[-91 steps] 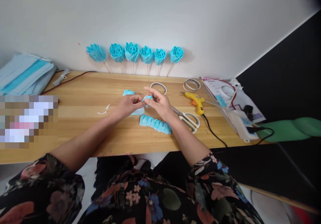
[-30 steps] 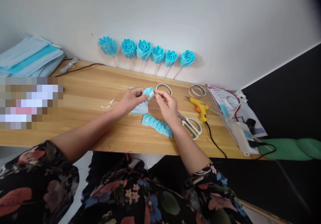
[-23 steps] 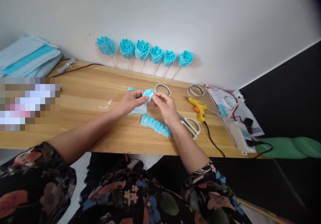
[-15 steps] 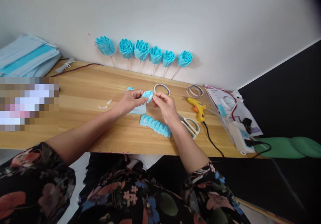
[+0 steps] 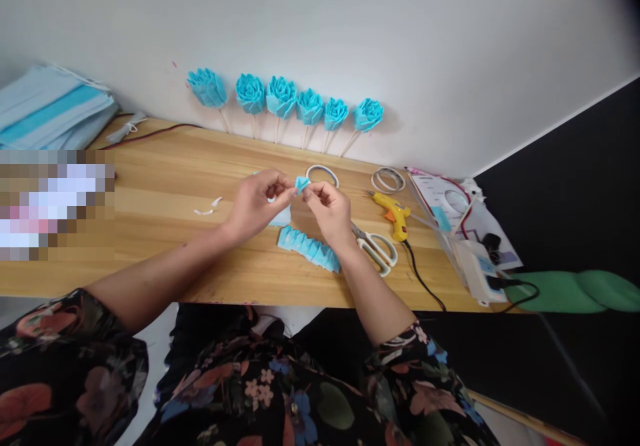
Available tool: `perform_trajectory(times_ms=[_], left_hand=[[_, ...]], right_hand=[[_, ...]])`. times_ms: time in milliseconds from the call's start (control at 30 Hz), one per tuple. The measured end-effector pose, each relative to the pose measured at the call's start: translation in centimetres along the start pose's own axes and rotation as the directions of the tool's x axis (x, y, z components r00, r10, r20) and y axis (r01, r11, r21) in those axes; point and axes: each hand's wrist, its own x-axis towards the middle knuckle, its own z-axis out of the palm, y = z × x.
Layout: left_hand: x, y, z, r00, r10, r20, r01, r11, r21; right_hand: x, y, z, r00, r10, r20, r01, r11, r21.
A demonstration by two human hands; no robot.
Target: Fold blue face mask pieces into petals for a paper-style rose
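Note:
Both hands meet above the middle of the wooden table (image 5: 165, 186). My left hand (image 5: 257, 203) and my right hand (image 5: 327, 209) pinch a small folded blue piece (image 5: 301, 183) between their fingertips. Just below my right wrist a pleated blue strip (image 5: 310, 247) lies on the table. A flat blue scrap (image 5: 283, 217) lies under my left hand's fingers, partly hidden.
Several blue fabric roses on sticks (image 5: 283, 99) lean on the wall. Two tape rings (image 5: 323, 171) (image 5: 388, 179), a yellow glue gun (image 5: 395, 211) and white scissors (image 5: 376, 251) lie to the right. Blue face masks (image 5: 50, 109) are stacked far left. A power strip (image 5: 475, 269) lies at the right edge.
The blue piece looks smaller and more folded up between my fingertips than a second ago. Both hands stay close together above the same spot.

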Motion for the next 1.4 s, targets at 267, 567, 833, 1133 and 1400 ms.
perform_trajectory(times_ms=[267,567,833,1133,1400], left_hand=[[-0.3,-0.1,0.0,0.991,0.117,-0.069,-0.111,0.990,0.081],[0.0,-1.1,0.5,0.997,0.033,0.064,-0.040,0.994,0.101],[0.0,-1.1,0.5,0.998,-0.031,0.054,0.028,0.998,0.059],[0.0,-1.3,0.3,0.994,0.084,0.064,-0.094,0.979,0.182],[0.0,-1.2,0.3,0.993,0.095,0.066,-0.107,0.971,0.212]], right_hand=[[-0.1,-0.8,0.2,0.991,-0.022,-0.128,0.008,0.995,-0.103],[-0.6,-0.6,0.5,0.994,-0.099,-0.053,0.090,0.986,-0.142],[-0.7,-0.5,0.6,0.984,-0.175,-0.029,0.162,0.953,-0.256],[-0.7,-0.1,0.7,0.951,-0.309,0.005,0.284,0.866,-0.411],[-0.8,-0.1,0.6,0.949,-0.315,0.016,0.290,0.850,-0.440]])
